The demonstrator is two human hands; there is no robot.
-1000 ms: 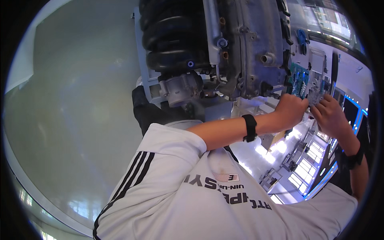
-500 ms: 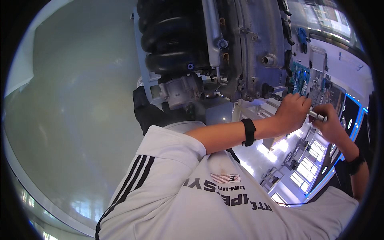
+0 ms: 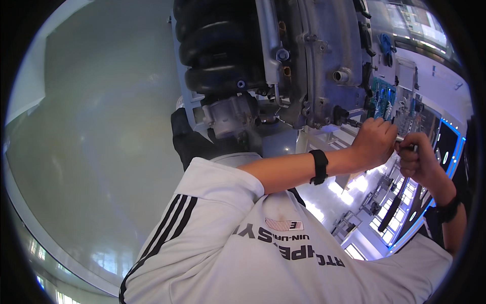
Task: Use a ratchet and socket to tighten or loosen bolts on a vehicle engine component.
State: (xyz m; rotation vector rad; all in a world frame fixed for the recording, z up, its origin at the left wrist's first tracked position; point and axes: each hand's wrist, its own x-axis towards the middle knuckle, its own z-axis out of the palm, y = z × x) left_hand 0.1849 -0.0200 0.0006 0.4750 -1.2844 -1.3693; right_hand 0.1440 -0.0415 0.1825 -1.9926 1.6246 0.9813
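A glossy floor [image 3: 111, 126] is filling the left, a teal panel [image 3: 383, 93] is showing at upper right, and windows [image 3: 389, 236] and a blue light strip [image 3: 454, 128] are glowing below.

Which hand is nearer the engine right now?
Left. The left hand is just off the engine, at its lower right in view; the right hand is farther out to its right.

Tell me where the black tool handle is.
In the head view, the black tool handle sits right of centre, slanting down-left from the right hand, left of that wrist's black band.
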